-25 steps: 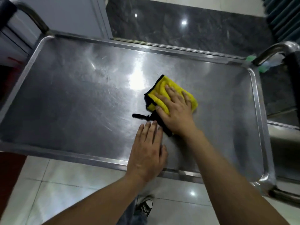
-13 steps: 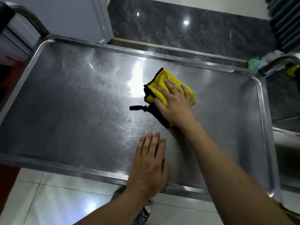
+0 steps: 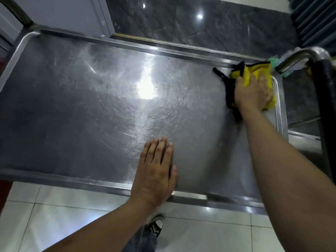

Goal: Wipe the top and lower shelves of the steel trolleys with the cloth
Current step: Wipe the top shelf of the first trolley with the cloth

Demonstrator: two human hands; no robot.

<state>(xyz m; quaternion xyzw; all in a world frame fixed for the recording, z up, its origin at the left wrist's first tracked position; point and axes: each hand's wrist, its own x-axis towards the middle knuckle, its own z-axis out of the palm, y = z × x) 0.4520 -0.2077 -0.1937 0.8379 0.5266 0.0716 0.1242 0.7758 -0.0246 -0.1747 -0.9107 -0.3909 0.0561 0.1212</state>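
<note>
Both forearms are seen bare, with no sleeves, watch or rings in view on the left hand (image 3: 154, 171) or the right hand (image 3: 251, 93). Grey-blue denim trousers (image 3: 140, 240) are worn, and a black canvas sneaker (image 3: 156, 226) with white laces and a white toe cap.

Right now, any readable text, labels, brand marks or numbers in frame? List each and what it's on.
None readable.
Top shelf of the steel trolley: bare metal, scratches and glare only.
Yellow cloth: no visible tag or print.
Sneaker: white lacing only, any mark too blurred to read.
</note>
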